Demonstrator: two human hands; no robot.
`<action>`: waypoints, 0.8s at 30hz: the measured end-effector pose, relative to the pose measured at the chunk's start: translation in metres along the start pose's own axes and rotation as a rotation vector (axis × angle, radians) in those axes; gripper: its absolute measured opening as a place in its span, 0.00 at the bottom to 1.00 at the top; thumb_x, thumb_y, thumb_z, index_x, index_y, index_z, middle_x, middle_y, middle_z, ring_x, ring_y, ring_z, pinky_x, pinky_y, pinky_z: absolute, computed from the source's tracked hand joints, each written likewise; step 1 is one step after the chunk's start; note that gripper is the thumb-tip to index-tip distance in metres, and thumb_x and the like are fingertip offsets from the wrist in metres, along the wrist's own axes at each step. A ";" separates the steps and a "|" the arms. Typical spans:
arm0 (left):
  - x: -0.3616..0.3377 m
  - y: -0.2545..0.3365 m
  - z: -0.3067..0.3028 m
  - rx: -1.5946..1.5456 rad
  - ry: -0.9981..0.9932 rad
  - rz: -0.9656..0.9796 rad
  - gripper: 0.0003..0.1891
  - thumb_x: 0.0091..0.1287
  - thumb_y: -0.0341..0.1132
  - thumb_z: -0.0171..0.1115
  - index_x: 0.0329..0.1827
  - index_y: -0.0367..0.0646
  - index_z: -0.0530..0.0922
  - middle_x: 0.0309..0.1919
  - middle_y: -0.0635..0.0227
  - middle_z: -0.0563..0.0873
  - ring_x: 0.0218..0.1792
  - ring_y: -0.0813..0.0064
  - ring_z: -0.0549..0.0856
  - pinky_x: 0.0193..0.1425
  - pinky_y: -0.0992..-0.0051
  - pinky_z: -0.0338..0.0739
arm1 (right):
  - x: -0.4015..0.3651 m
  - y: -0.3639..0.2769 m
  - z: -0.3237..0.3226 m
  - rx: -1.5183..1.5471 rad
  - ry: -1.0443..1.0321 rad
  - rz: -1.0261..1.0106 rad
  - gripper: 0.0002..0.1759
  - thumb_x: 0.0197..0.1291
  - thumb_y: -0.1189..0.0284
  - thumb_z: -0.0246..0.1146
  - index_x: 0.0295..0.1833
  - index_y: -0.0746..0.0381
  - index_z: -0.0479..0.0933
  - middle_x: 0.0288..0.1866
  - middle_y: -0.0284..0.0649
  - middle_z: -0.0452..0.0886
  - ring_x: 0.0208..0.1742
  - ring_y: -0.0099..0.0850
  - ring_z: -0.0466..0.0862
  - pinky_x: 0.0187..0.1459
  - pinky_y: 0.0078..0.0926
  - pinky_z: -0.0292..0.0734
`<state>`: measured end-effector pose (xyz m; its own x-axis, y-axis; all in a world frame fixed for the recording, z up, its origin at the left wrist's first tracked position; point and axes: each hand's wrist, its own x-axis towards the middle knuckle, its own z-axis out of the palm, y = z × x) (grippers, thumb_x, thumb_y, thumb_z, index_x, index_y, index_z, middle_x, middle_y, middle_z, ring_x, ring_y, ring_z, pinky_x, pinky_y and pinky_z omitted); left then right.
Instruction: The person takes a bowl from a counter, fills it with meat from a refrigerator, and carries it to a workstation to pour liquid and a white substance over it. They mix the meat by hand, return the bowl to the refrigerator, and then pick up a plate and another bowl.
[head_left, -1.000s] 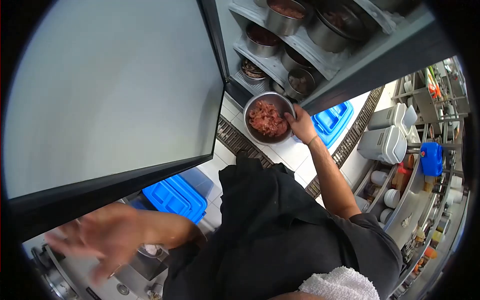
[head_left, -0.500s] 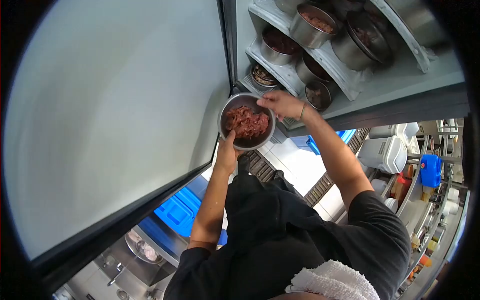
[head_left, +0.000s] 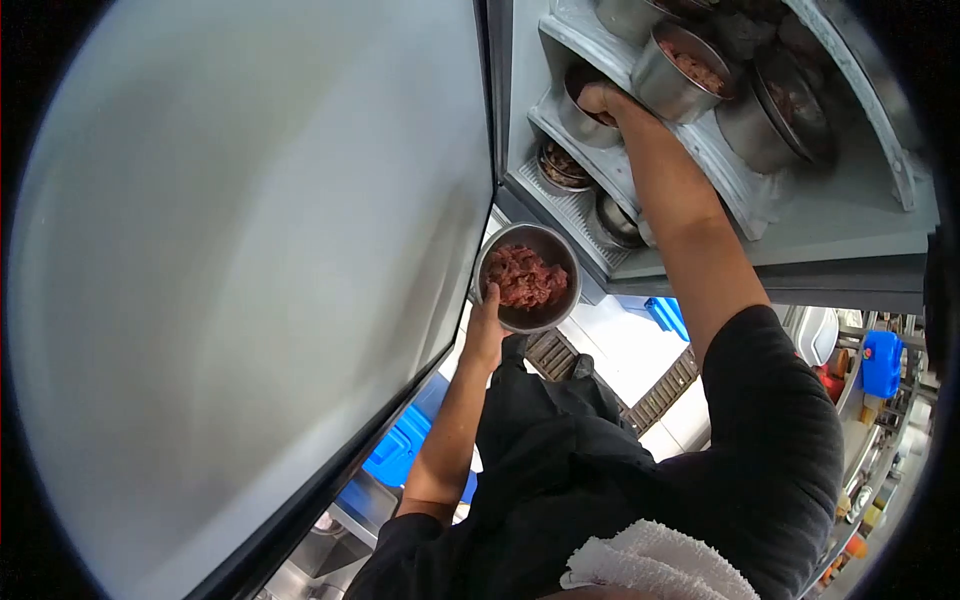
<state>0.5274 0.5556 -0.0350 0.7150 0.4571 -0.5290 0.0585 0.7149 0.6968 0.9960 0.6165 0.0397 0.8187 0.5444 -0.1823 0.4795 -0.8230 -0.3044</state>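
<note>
A round metal bowl (head_left: 528,318) with red sliced meat (head_left: 524,277) in it is held level by my left hand (head_left: 487,325), thumb over the rim and fingers beneath. My right hand (head_left: 603,102) reaches into the fridge, at the opening of a deep metal container (head_left: 590,128) on a middle shelf. Its fingers go down inside the rim, so what they grip, if anything, is hidden. Just right of that hand stands another metal container (head_left: 672,88) with pale pink meat.
The open fridge door (head_left: 250,250) fills the left side. Shelves (head_left: 715,170) hold more metal containers, one tilted (head_left: 790,110). Below are a floor grate (head_left: 660,390) and blue lids (head_left: 400,445). A blue jug (head_left: 881,365) stands among kitchen racks at the right.
My right hand has left the bowl's rim and moved up into the fridge, to the container on the middle shelf. My left hand still holds the bowl, now further right and lower in view.
</note>
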 end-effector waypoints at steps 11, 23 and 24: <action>0.078 0.028 0.049 -0.008 -0.082 0.020 0.36 0.82 0.57 0.51 0.85 0.50 0.53 0.79 0.55 0.67 0.75 0.53 0.74 0.71 0.43 0.77 | 0.009 0.022 0.006 0.166 -0.005 0.058 0.23 0.74 0.60 0.56 0.68 0.58 0.79 0.59 0.44 0.87 0.48 0.42 0.89 0.51 0.42 0.85; 0.146 0.048 0.091 -0.034 -0.048 0.090 0.31 0.84 0.51 0.48 0.83 0.46 0.56 0.74 0.51 0.72 0.69 0.52 0.81 0.63 0.51 0.86 | 0.013 0.035 0.012 0.474 -0.001 0.099 0.25 0.75 0.58 0.55 0.72 0.57 0.77 0.61 0.44 0.85 0.45 0.40 0.89 0.50 0.40 0.87; 0.152 0.044 0.091 -0.057 -0.062 0.074 0.31 0.84 0.51 0.47 0.83 0.46 0.55 0.74 0.51 0.72 0.69 0.52 0.81 0.63 0.51 0.86 | 0.009 0.036 0.012 0.540 -0.002 0.093 0.26 0.75 0.58 0.55 0.72 0.57 0.77 0.61 0.44 0.85 0.45 0.39 0.89 0.50 0.40 0.87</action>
<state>0.7018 0.6086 -0.0406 0.7579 0.4775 -0.4445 -0.0348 0.7100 0.7033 1.0165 0.5937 0.0161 0.8489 0.4743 -0.2333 0.1742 -0.6677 -0.7238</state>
